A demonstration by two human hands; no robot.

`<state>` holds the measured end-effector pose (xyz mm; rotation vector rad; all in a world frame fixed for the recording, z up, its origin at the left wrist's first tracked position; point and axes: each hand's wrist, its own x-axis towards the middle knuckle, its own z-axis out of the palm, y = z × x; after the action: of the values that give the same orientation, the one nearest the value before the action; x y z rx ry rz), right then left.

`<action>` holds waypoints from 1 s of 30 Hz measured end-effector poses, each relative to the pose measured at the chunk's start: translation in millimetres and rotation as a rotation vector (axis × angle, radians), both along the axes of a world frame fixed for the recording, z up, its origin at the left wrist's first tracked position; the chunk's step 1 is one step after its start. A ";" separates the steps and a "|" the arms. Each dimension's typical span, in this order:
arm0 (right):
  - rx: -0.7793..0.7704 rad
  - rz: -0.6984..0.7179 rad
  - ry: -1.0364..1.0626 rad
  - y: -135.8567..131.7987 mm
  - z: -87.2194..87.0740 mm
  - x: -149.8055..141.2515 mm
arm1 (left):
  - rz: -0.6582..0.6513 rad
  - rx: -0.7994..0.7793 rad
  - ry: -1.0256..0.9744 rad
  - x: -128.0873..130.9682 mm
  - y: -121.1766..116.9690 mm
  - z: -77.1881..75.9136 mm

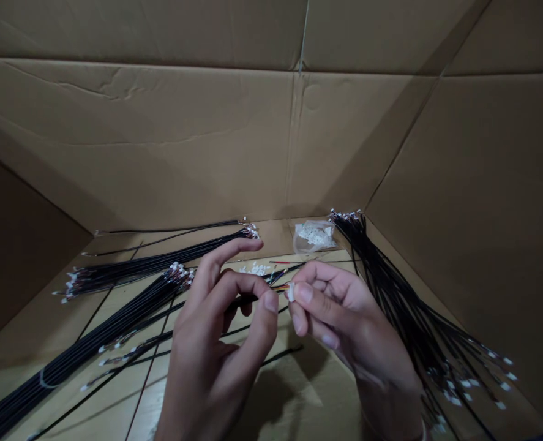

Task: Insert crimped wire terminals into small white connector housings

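Observation:
Between thumb and fingers, my right hand (340,312) pinches a small white connector housing (291,291). Thin coloured wires (279,287), yellow and red among them, run from its left side toward my other hand. My left hand (229,312) is closed in a pinch of thumb and middle finger on these wires, close to the end of a black cable (241,301); its index finger is raised. The exact contact at the fingertips is partly hidden. Just behind the hands lies a small pile of loose white housings (255,269).
Bundled black cables (128,312) with white connectors lie on the left, another bundle (161,252) behind them. A large spread of cables (390,294) lies on the right. A clear plastic bag (314,236) of white parts sits at the back. Cardboard walls (183,141) enclose the work surface.

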<state>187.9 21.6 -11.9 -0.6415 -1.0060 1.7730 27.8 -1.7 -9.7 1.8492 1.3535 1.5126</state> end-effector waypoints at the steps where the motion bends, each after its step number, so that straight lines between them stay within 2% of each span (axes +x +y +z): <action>1: 0.007 0.000 -0.001 -0.3 -0.1 -0.2 | -0.002 -0.004 -0.005 -0.5 -0.3 -0.1; 14: 0.053 -0.012 -0.042 1.5 -4.5 0.5 | 0.017 -0.064 -0.060 0.4 -2.1 2.7; 30: 0.121 -0.081 -0.158 -3.8 -2.6 1.6 | -0.023 -0.011 0.009 -6.1 5.5 -0.8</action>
<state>189.5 17.8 -14.5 -0.7446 -1.1686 1.5971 21.8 3.8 -10.5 1.8610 1.3377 1.4846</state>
